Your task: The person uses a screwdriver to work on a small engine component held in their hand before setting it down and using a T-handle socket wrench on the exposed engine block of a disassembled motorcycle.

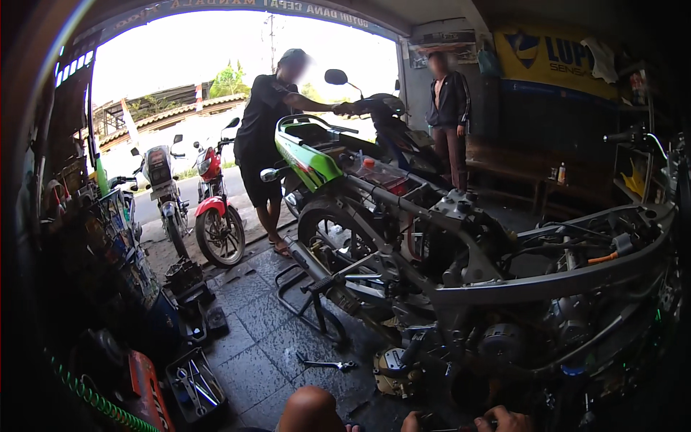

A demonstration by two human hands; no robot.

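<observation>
Bronze-toned engine part [397,374] sits low beside the stripped motorcycle [471,265], just beyond the left hand [412,422]. The right hand [505,419] bends its fingers at the lower edge; what either hand grips, if anything, I cannot tell.

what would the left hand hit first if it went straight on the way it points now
Probably the bronze-coloured metal casing, just beyond the left hand. Only a little of that hand shows, so its exact direction and depth are unclear.
</observation>
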